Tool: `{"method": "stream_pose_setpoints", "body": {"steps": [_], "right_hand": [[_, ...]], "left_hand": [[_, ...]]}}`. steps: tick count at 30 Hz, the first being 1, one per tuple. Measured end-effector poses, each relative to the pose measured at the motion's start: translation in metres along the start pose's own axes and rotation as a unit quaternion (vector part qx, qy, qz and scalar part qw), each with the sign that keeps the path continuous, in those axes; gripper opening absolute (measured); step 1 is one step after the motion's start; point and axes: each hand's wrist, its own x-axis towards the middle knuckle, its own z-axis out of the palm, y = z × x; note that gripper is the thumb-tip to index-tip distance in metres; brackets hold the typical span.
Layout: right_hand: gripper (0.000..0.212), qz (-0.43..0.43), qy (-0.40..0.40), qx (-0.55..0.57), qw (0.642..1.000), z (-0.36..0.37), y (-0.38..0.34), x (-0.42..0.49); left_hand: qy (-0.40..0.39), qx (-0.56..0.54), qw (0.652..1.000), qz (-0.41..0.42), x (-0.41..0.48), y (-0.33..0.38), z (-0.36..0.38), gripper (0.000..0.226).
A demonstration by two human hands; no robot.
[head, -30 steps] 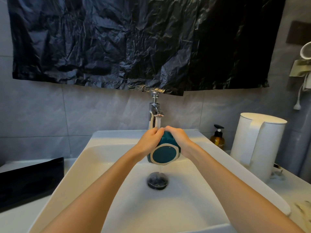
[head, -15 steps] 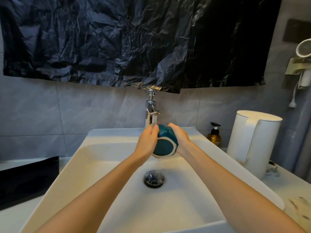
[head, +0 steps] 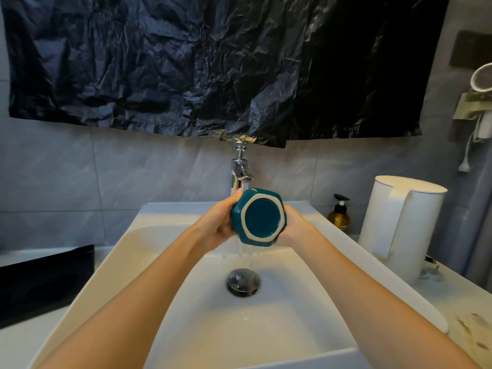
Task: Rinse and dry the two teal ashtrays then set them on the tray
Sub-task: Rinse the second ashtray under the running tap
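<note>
Under chrome tap [head: 241, 173]: octagonal glazed teal ashtray [head: 259, 218] (base unglazed-rimmed); both hands gripping.

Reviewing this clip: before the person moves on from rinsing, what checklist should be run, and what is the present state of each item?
1. Two-handed grip on the teal ashtray, left hand and right hand at its sides: ok.
2. Ashtray held below the faucet, over the sink: ok.
3. Water running: ok, it drips off the ashtray toward the drain.
4. Inside rinsed clean: cannot tell, only the base faces the camera.
5. Second ashtray located: not ok, none in view.
6. Black tray waiting on the left counter: ok, though only part shows.
</note>
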Motion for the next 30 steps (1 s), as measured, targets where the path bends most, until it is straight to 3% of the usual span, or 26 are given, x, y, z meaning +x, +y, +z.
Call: {"method": "stream_pose_setpoints", "body": {"steps": [4,9,12,15,19,21,25,29,30], "right_hand": [[0.020,-0.031,0.021,-0.026,0.999,0.002,0.010,0.004],[0.019,-0.217,0.136,-0.177,0.950,0.022,0.020,0.010],[0.027,-0.331,0.118,-0.355,0.866,0.028,0.027,0.005],[0.036,-0.383,0.060,-0.477,0.789,0.025,0.036,-0.005],[0.052,-0.477,0.027,-0.591,0.650,0.018,0.047,-0.030],[0.052,-0.477,0.030,-0.608,0.633,0.015,0.049,-0.032],[0.051,-0.457,0.058,-0.605,0.649,0.016,0.047,-0.030],[0.055,-0.484,0.003,-0.642,0.594,0.012,0.053,-0.038],[0.055,-0.482,-0.002,-0.641,0.597,0.010,0.052,-0.037]], "left_hand": [[0.025,-0.020,0.999,-0.034,-0.001,0.005,-0.007,0.037],[0.104,-0.014,0.994,-0.035,-0.001,0.011,-0.017,0.033],[0.150,0.007,0.988,-0.038,0.000,0.010,-0.015,0.033],[0.180,0.023,0.983,-0.036,0.002,0.010,-0.012,0.033],[0.207,0.083,0.974,-0.035,0.009,0.005,-0.010,0.038],[0.216,0.098,0.971,-0.037,0.010,0.001,-0.008,0.037],[0.212,0.083,0.973,-0.040,0.010,-0.002,-0.003,0.039],[0.227,0.061,0.971,-0.047,0.011,0.000,-0.009,0.039],[0.226,0.065,0.971,-0.050,0.011,-0.001,-0.009,0.038]]}}
